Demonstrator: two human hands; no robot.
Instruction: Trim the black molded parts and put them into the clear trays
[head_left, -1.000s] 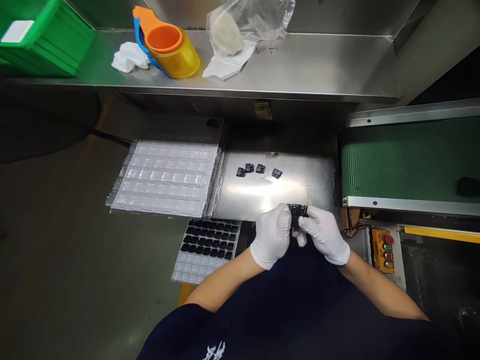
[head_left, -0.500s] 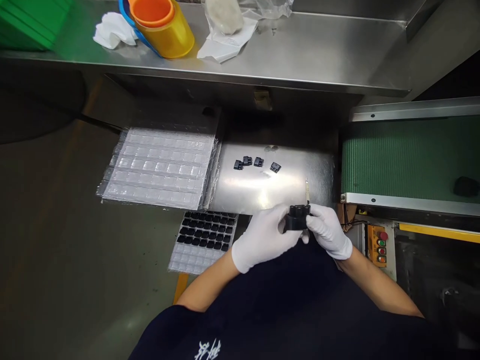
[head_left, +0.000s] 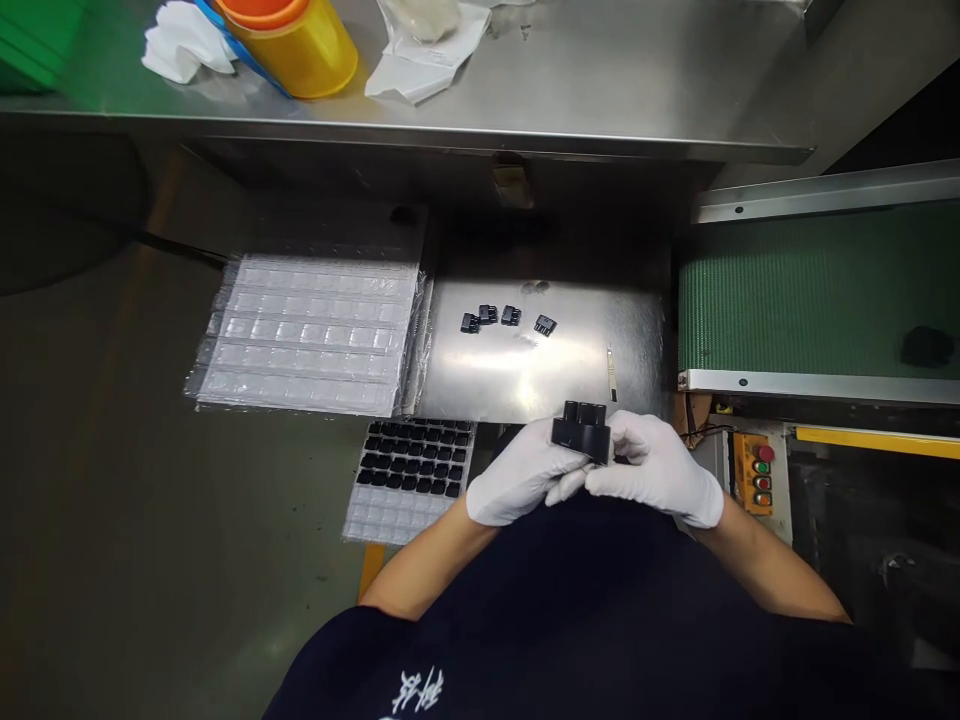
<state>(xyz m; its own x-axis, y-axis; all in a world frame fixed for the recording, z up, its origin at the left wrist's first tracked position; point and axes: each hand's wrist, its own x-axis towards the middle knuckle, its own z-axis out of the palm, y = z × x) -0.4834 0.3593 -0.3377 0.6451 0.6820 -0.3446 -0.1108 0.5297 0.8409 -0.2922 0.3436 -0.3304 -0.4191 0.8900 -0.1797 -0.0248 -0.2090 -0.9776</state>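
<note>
Both my hands wear white gloves and meet over my lap at the near edge of a steel plate (head_left: 570,375). My left hand (head_left: 521,472) and my right hand (head_left: 656,468) are closed together on a small black plastic part (head_left: 580,432), which sticks up between the fingertips. Several more black parts (head_left: 507,319) lie loose on the plate farther back. A thin metal tool (head_left: 611,372) lies on the plate just beyond my right hand. A clear tray partly filled with black parts (head_left: 411,474) sits to the left of my left hand.
A stack of empty clear blister trays (head_left: 307,335) lies left of the plate. A green conveyor belt (head_left: 810,290) runs on the right, with a button box (head_left: 759,472) below it. The steel shelf (head_left: 600,90) behind carries a yellow jug (head_left: 292,40), white cloth (head_left: 176,45) and a plastic bag (head_left: 427,45).
My hands have turned the black part so it stands higher between the fingertips. The view has tipped downward, so the shelf items sit nearer the top edge.
</note>
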